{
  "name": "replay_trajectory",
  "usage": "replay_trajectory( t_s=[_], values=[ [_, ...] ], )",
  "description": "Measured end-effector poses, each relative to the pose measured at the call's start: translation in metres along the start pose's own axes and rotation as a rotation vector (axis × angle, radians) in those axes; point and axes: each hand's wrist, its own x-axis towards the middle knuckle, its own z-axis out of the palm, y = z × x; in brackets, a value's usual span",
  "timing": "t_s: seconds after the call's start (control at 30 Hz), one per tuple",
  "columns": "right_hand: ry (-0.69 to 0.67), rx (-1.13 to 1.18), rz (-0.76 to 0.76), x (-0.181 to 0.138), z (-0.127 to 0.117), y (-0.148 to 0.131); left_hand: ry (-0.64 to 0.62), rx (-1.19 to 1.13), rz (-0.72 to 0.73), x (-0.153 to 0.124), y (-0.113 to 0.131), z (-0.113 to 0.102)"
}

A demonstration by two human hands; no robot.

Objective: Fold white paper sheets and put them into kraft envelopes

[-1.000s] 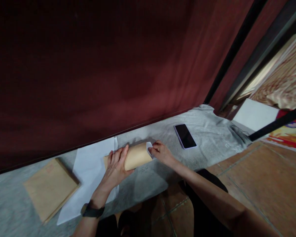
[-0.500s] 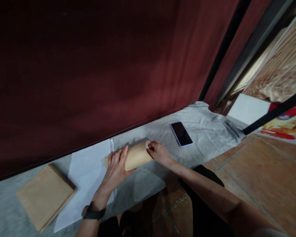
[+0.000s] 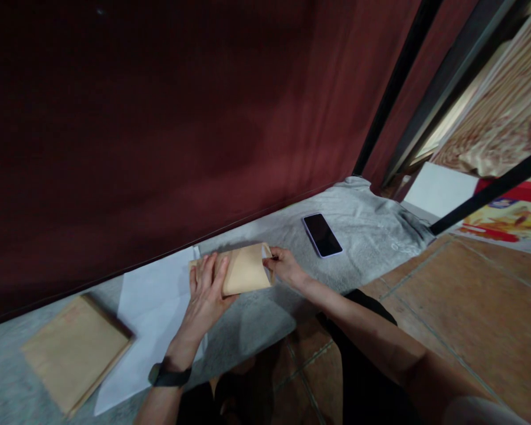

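A brown paper envelope (image 3: 246, 270) lies across the grey cloth, its open end to the right, where something white shows inside. My left hand (image 3: 207, 287) is laid over its left part, fingers on top and thumb at the near edge, gripping it. At the open mouth, my right hand (image 3: 284, 265) has its fingers curled on the rim, with the fingertips partly inside. Whether they also touch the white inside is hidden. White paper sheets (image 3: 153, 319) lie beneath and left of my left hand. Further left rests a stack of brown envelopes (image 3: 77, 354).
A phone (image 3: 322, 235) lies on the grey cloth (image 3: 363, 218) to the right of my right hand. Behind the cloth rises a dark red panel (image 3: 230, 130). Black poles (image 3: 396, 88) stand at the right, near a printed box (image 3: 508, 215) on the tiled floor (image 3: 473, 283).
The envelope's mouth has opened wider, showing more white inside. My right fingers have shifted slightly at the rim. My left hand keeps its hold. The view has moved a little.
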Motion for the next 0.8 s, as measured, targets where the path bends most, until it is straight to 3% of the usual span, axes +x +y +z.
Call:
replay_trajectory(
  t_s=[0.13,0.23,0.3,0.4,0.53,0.8],
  values=[
    [0.034,0.265,0.160,0.005,-0.007,0.002,0.103,-0.173,-0.183,0.002,0.011,0.003],
    [0.095,0.365,0.185,0.004,-0.007,0.003,0.201,-0.510,-0.497,0.002,0.030,0.010],
    [0.114,0.410,0.182,0.002,-0.004,0.004,0.147,-0.862,-0.753,0.001,0.047,0.012],
    [0.093,0.443,0.182,-0.003,0.004,0.008,-0.099,-1.444,-1.001,0.004,0.072,0.013],
    [0.051,0.446,0.174,-0.010,0.010,0.012,-0.157,-1.779,-1.103,0.011,0.088,0.011],
    [0.008,0.373,0.172,-0.015,0.011,0.010,-0.058,-1.889,-1.145,0.013,0.085,0.020]
  ],
)
